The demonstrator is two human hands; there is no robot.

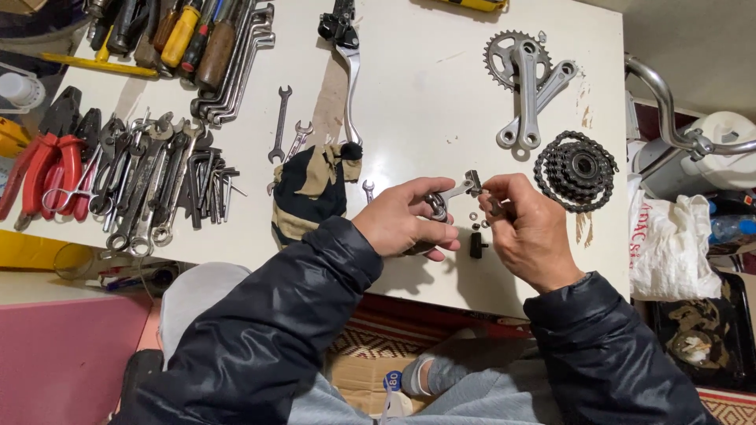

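Observation:
Over the near edge of a white table, my left hand grips a small silver metal bicycle part with a ring end and a short arm. My right hand pinches the far end of that part, its fingers closed around a small dark piece. Beneath the hands lie a few small washers and a black brake pad. Both sleeves are dark and padded.
A chain-wrapped cog cluster and a crankset with arms lie at the right. A brake lever, a dirty rag, loose spanners, many wrenches, red pliers and screwdrivers fill the left. A handlebar juts in at the right.

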